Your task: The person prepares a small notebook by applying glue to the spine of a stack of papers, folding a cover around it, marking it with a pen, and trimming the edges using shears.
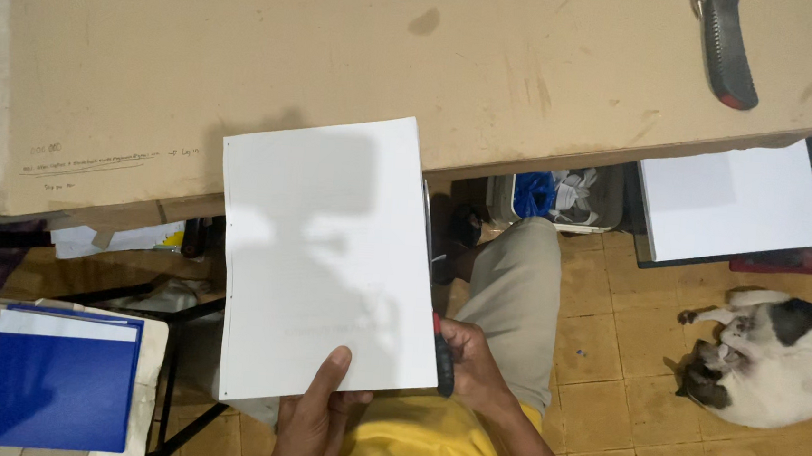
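Bottom centre: left hand [311, 421] pinches the lower edge of a white stack of paper sheets [323, 256], thumb on top, fingers hidden underneath. The stack is held up over the lap, its top end overlapping the front edge of the tan fibreboard tabletop [199, 61]. Small holes run down the stack's left margin, so punching looks done; no binding strip or cover shows on it, so that part seems not done yet.

Right hand [473, 361], just right of the stack's lower right corner, is clenched round a dark tool with a red bit [442, 354]. Most of the tool is hidden behind the paper and fingers; can't tell what kind it is. A thin metal edge shows along the stack's right side, unclear whether it belongs to the tool.

Lower left: blue plastic cover sheets [56, 389] piled on a pale stool, untouched. Lower right: a white and black cat [773, 358] curled on the tiled floor.

Mid right: flat white board [727, 198] below table level, partly under the tabletop. Under the table centre, a bin with blue and white scraps [556, 193], contents blurry.

Upper right on the table: grey-handled utility knife [728, 51], its top cut off by the frame. Faint handwriting at the table's left, illegible.
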